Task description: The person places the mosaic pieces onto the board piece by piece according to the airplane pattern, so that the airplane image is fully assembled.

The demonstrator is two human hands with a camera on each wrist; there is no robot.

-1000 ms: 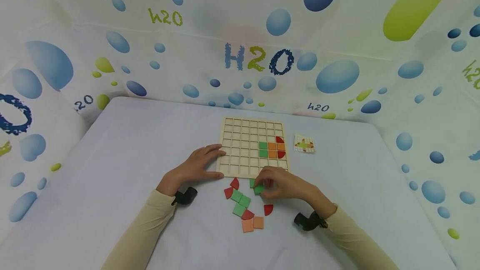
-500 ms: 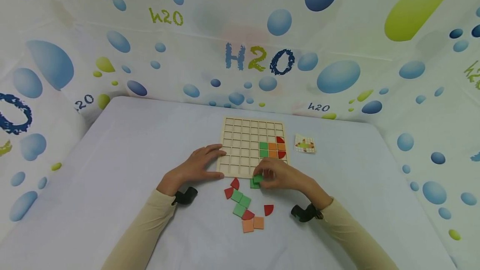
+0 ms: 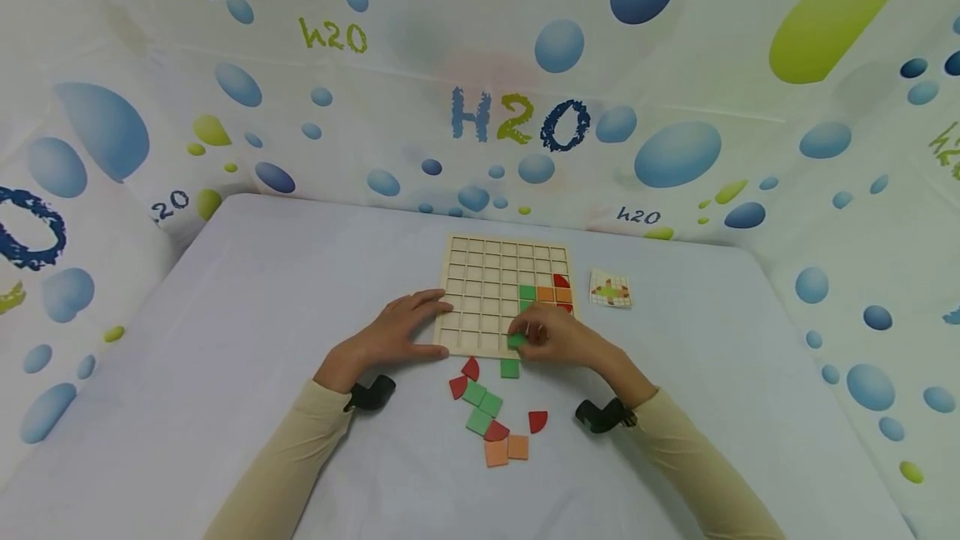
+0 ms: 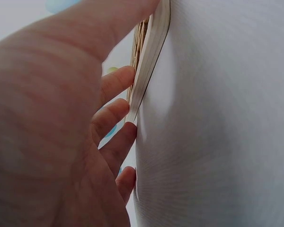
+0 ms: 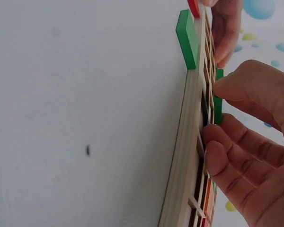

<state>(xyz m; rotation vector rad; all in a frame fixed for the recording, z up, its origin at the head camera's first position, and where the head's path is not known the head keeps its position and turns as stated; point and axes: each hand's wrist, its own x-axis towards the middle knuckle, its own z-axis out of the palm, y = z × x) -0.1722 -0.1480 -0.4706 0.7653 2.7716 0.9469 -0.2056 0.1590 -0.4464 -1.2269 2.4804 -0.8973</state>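
1 green tile [image 3: 516, 341] is being pinched by the right hand [image 3: 558, 336], between its thumb and curled fingers; this tile is staying over the near part of the wooden board [image 3: 472, 284], and whether it is touching the wood, I cannot tell. The left hand [image 3: 397, 327] is grasping nothing; its fingers are extending loosely, their tips touching the left edge of the board, and its thumb is lying at the near left corner.

Toward the right side of the board, 6 pieces are sitting in the grid: 2 set green squares [image 3: 528, 292], 2 set orange squares [image 3: 545, 293] beside them, and 2 set red quarter-rounds [image 3: 561, 281]; the right hand is partly covering the nearer row of these pieces.

On the white cloth [image 3: 300, 265], 10 loose pieces are lying on the near side of the board: 4 loose green squares [image 3: 491, 404], of which 1 is lying just beside the near edge; 4 loose red quarter-rounds [image 3: 537, 422]; and 2 loose orange squares [image 3: 497, 452], which are lying nearest to the person. To the right of the board, a small card [image 3: 611, 288] is showing a coloured pattern on a grid; I am also seeing a black device [image 3: 372, 392] at each wrist, beige sleeves [image 3: 281, 457] covering the arms, and a backdrop [image 3: 420, 90] with blue and green drops hanging behind the table.
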